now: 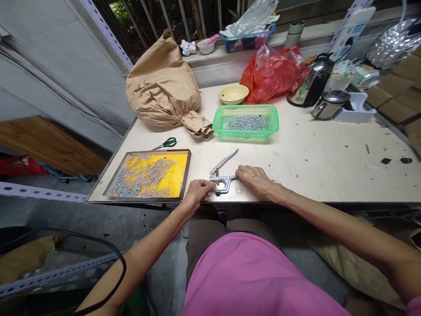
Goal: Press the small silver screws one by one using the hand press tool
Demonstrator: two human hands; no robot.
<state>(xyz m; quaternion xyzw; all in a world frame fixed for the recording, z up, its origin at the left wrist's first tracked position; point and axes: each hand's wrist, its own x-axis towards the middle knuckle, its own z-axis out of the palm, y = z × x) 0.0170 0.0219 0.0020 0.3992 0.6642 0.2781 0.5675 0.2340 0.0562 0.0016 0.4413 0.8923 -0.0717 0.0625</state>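
Observation:
A pair of grey hand-press pliers [227, 183] lies near the front edge of the table, its upper lever [226, 160] raised away from the lower handle. My right hand [255, 179] is closed around the end of that lower handle. At the jaw, my left hand [200, 191] has its fingers pinched together; whatever small piece they may hold is too hidden to name. A spot of red shows at the jaw by the fingertips. To the left, a shallow tray [187, 175] with a yellow bottom holds many small metal pieces.
Behind the pliers stands a green plastic basket [245, 135] of small metal parts. Scissors [170, 142] lie behind the tray. Further back are a brown paper sack [161, 83], a cream bowl [233, 95], a red plastic bag [272, 79] and a metal flask [312, 83].

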